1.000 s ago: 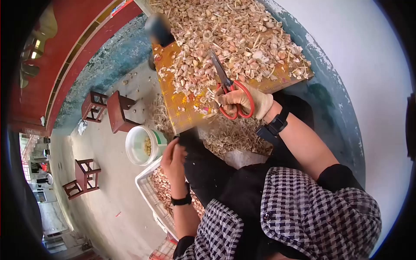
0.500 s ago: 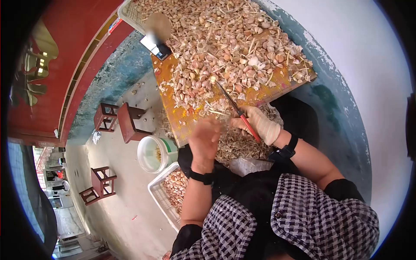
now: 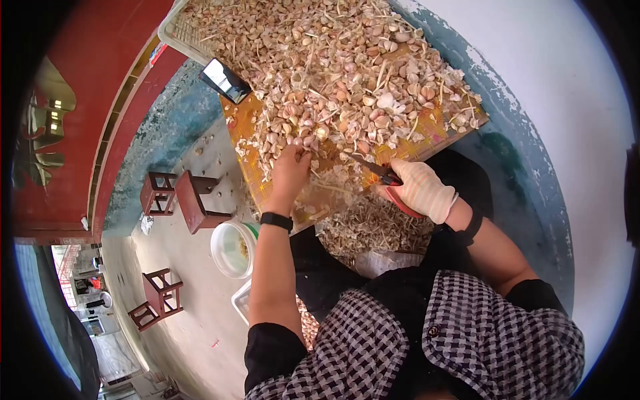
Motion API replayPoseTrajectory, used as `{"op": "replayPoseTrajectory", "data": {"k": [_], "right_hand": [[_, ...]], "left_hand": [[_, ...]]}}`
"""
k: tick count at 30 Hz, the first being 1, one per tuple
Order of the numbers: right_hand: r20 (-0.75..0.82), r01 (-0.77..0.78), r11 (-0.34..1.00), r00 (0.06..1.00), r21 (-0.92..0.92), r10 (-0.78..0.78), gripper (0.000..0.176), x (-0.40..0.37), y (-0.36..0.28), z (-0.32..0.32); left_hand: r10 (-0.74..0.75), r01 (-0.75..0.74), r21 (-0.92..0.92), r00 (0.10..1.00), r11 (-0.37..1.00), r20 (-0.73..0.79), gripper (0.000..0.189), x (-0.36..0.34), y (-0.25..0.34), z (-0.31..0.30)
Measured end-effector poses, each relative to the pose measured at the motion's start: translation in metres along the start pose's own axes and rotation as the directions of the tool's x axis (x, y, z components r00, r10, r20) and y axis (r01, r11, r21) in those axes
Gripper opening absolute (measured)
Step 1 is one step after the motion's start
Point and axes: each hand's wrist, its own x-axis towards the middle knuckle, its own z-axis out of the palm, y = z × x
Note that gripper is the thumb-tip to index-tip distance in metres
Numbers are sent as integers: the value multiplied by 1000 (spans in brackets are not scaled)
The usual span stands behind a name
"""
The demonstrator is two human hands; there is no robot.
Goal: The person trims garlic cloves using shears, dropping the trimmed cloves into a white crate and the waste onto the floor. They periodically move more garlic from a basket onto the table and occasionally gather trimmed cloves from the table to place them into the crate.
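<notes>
Left hand [image 3: 291, 172], bare, black band [image 3: 277, 221] at the wrist: reaches over the left part of the low table with a yellow-orange patterned top [image 3: 435, 125]. Fingers bent and bunched together, tips down among the loose, pinkish-tan garlic cloves [image 3: 313, 73] at the near side of the heap. Whether a clove is pinched between them, cannot tell.

Right hand [image 3: 423, 191], in a cream striped knit glove: just off the table's near edge, curled round the red-handled scissors with dark metal blades [image 3: 387, 175]. Blades reach in over the tabletop, tips close to the cloves. How far apart the blades stand, cannot tell.

Cloves cover most of the table, mixed with papery skins and dry stalks; patterned surface shows along the near and left margins.

Black phone with a lit screen [image 3: 225, 80] at the table's left edge, tilted. Pale plastic basket [image 3: 175, 33] at its far left corner. Below its near edge, a heap of dry, straw-coloured husks [image 3: 373, 227]. On the floor left of it: a whitish plastic bucket with a green patch [image 3: 220, 250], yellowish pieces inside; farther out, small reddish-brown wooden stools [image 3: 195, 203].
</notes>
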Motion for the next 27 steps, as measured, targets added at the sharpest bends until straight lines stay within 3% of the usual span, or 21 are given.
{"op": "replayPoseTrajectory", "data": {"k": [3,4,7,12,15,20,21,23,24,27], "right_hand": [[-104,52,982,992,-184,-72,49,-5,-24,-13],[-114,61,966,989,-250,-92,45,-7,-30,-15],[-74,105,943,988,-315,-134,45,-7,-36,-11],[-47,127,929,987,-349,-153,46,-24,-49,-8],[-52,133,926,986,-353,-161,45,-33,-49,-6],[-58,199,919,971,-340,-232,43,-41,-41,1],[54,195,970,981,-145,-189,42,-40,-40,-1],[287,96,964,943,249,-168,42,-37,-42,-8],[394,-139,839,914,526,-95,44,-45,-54,-22],[328,-219,676,944,703,-35,42,-40,-45,-18]], "left_hand": [[-40,37,-303,999,952,-4,25,-20,16,-8],[-43,44,-362,999,931,11,24,-33,36,-16],[-138,162,-394,986,905,90,22,-60,49,-19],[-83,120,-602,993,790,89,17,-88,53,-14],[-160,121,-678,987,725,5,17,-100,64,-16],[-182,69,-643,977,763,-111,12,-112,64,-9],[-168,41,-634,976,772,-141,11,-114,67,-9],[-193,175,-759,979,628,66,15,-126,77,-11],[-192,246,-801,967,546,166,16,-128,82,-12],[-201,287,-954,943,89,266,17,-111,67,-14]]}}
